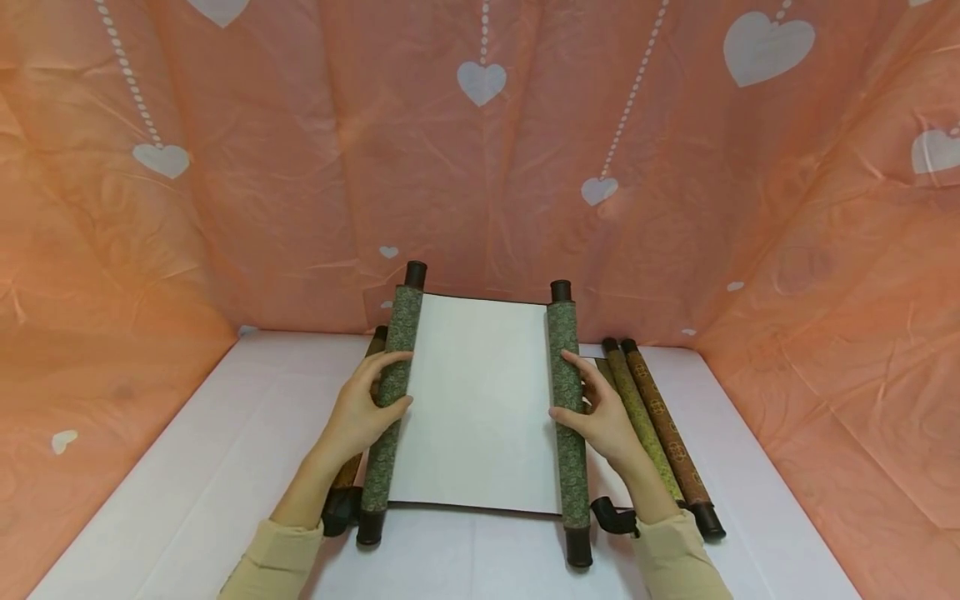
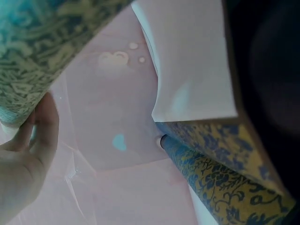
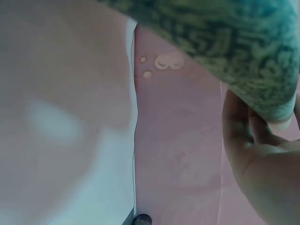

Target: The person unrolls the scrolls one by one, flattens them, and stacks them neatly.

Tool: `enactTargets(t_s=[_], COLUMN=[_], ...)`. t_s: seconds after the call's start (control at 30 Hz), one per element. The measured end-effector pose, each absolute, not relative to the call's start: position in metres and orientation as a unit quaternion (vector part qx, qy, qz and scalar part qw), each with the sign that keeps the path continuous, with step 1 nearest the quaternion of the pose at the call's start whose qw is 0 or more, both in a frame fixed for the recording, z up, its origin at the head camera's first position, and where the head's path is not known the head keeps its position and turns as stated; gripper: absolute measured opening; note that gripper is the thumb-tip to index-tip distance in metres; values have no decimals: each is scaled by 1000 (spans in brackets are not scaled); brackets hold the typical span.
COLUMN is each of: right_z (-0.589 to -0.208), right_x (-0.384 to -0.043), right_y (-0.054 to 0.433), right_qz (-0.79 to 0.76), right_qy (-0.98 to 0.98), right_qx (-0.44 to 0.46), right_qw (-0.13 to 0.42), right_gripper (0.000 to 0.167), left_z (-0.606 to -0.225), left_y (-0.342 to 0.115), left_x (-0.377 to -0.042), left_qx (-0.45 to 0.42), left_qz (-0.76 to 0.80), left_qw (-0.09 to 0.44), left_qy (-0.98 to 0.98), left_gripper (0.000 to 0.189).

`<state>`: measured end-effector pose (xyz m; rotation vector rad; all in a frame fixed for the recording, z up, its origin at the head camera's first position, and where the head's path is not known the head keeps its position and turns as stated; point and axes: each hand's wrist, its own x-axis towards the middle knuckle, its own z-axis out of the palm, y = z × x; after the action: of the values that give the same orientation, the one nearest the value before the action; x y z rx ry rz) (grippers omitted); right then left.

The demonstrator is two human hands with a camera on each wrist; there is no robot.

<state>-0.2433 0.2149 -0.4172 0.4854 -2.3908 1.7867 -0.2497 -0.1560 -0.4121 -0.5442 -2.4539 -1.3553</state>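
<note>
A partly unrolled scroll with blank white paper (image 1: 480, 400) hangs between two rolls backed in green patterned cloth, black knobs at their ends. My left hand (image 1: 360, 408) grips the left roll (image 1: 401, 333), thumb on its inner side. The right hand (image 1: 603, 417) holds the right roll (image 1: 564, 333) about its middle in the same way. In the left wrist view, the fingers of the left hand (image 2: 33, 150) reach round the green cloth. The right wrist view shows the right hand (image 3: 262, 150) at the other roll.
A brown-gold patterned roll (image 1: 349, 473) lies partly behind the left roll. White paper (image 1: 606, 479) shows under the right forearm, close to a yellow-green roll (image 1: 645, 417) and a brown roll (image 1: 671, 437). The white tabletop (image 1: 202, 467) meets an orange heart-print curtain (image 1: 480, 183).
</note>
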Motion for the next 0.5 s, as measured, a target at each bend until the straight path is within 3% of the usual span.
enactTargets(t_s=[0.5], right_z=[-415], right_x=[-246], right_y=[232], right_qz=[593], right_qy=[-783], right_qx=[170], right_qw=[76], right_gripper=[84], left_z=[-407], left_y=[-168], left_x=[-250], left_qx=[-196], left_qz=[-474], left_qw=[136], left_qy=[-848], left_gripper=[66])
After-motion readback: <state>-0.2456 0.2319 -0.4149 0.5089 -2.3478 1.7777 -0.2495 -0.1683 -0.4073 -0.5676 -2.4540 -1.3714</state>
